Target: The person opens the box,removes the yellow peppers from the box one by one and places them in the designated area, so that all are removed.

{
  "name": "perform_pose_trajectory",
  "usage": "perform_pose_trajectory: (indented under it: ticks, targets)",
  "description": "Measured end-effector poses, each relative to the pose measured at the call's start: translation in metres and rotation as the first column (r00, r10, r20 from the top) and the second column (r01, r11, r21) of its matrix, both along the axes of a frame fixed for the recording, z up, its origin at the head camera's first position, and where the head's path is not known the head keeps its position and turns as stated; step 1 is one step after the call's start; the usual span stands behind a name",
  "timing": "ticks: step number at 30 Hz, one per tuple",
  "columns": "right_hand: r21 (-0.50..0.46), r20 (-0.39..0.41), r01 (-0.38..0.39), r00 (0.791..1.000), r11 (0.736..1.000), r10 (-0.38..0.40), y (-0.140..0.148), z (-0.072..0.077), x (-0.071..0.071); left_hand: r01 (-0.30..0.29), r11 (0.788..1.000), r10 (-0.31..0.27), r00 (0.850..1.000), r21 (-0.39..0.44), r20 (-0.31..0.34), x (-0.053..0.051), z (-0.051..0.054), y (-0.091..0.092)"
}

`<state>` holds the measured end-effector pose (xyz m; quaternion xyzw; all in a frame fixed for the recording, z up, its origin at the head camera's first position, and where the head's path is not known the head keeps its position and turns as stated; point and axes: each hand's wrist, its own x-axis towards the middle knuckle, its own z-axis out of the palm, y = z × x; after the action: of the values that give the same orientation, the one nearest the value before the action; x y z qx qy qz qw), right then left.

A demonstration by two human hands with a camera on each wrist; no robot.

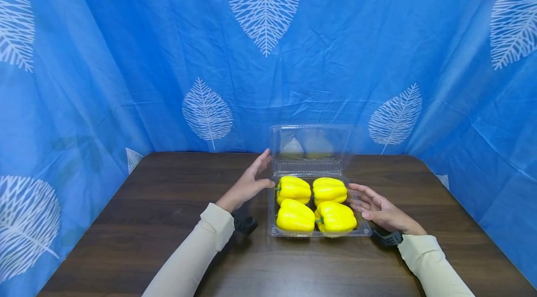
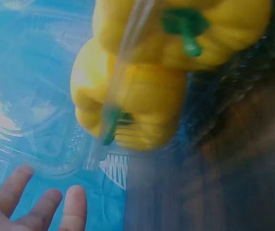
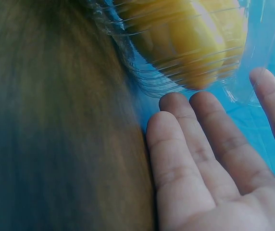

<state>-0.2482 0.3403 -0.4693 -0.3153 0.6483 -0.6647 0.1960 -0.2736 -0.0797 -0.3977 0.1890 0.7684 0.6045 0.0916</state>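
A clear plastic clamshell box (image 1: pixel 271 230) stands on the table with its lid (image 1: pixel 320 136) raised at the back. Several yellow bell peppers lie in it in two rows, among them a front left pepper (image 1: pixel 295 216) and a back right pepper (image 1: pixel 330 190). Beside the box's left edge is my left hand (image 1: pixel 247 184), fingers spread and holding nothing. My right hand (image 1: pixel 383 213) is at the right side, its fingers extended close to the ribbed wall (image 3: pixel 164 79). Whether either hand touches the plastic I cannot tell. A pepper's green stem (image 2: pixel 112 125) shows in the left wrist view.
The dark wooden table (image 1: pixel 138 236) extends to both sides of the box. Behind it hangs a blue curtain (image 1: pixel 327 68) with white leaf prints, close to the raised lid. A black strap (image 1: pixel 388 238) is on the right wrist.
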Motion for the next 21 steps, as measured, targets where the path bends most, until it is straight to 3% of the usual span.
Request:
perform_pose_trajectory:
  ticks: [7, 13, 21]
  targets:
    - [0.02, -0.007, 0.031, 1.0, 0.999, -0.031, 0.001, 0.0, 0.001, 0.013, 0.999, -0.014, 0.999, 0.038, 0.04, -0.017, 0.002, 0.006]
    - [0.038, -0.009, 0.055, 0.998, 0.998, -0.055, 0.001, -0.001, 0.001, 0.001, 0.993, -0.018, 0.989, 0.115, 0.144, -0.029, 0.0, 0.008]
    - [0.057, 0.004, 0.074, 0.997, 0.996, -0.074, 0.0, 0.0, 0.002, -0.031, 0.989, -0.002, 0.975, 0.146, 0.221, -0.038, -0.005, 0.01]
